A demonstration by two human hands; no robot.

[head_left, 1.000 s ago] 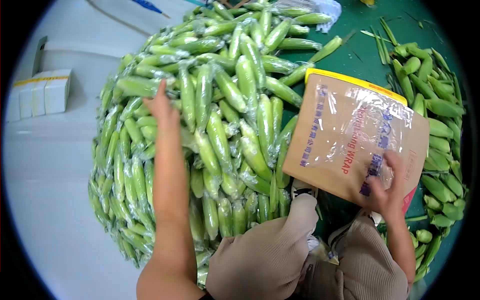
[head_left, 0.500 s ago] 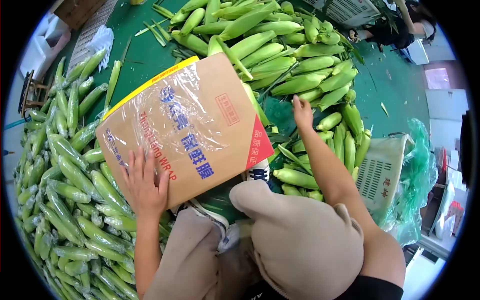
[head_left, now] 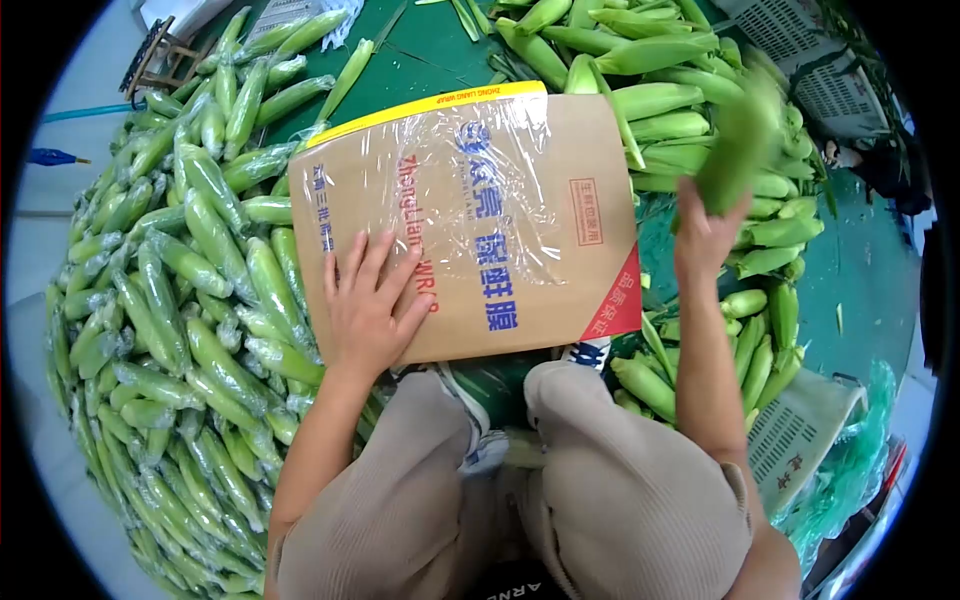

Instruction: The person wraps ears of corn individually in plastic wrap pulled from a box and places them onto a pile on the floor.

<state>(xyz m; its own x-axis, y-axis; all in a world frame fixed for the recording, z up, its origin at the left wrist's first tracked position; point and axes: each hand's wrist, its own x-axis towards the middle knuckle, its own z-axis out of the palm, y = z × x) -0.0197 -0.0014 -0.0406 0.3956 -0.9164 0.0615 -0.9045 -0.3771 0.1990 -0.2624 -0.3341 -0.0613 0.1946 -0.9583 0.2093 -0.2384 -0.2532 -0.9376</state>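
Observation:
A cardboard box (head_left: 560,290) printed with blue and red lettering lies in front of my knees, clear cling film stretched across its top. My left hand (head_left: 372,310) rests flat on the box's lower left part, fingers spread. Right of the box, my right hand (head_left: 708,235) grips an ear of corn (head_left: 738,150) in its green husk by the lower end; the ear is upright and smeared by motion. Behind and beyond that hand spreads a heap of unwrapped corn (head_left: 655,100).
A large pile of film-wrapped corn (head_left: 200,370) fills the left side. Plastic crates stand at lower right (head_left: 800,430) and upper right (head_left: 810,50), with green plastic bags (head_left: 850,480) beside the lower one. A wooden stool (head_left: 165,60) stands at upper left. Another person (head_left: 885,165) is partly visible at right.
My right hand, empty before over the heap, now holds an ear of corn. My left hand stays on the box. The view has turned, shifting the box rightward in the picture.

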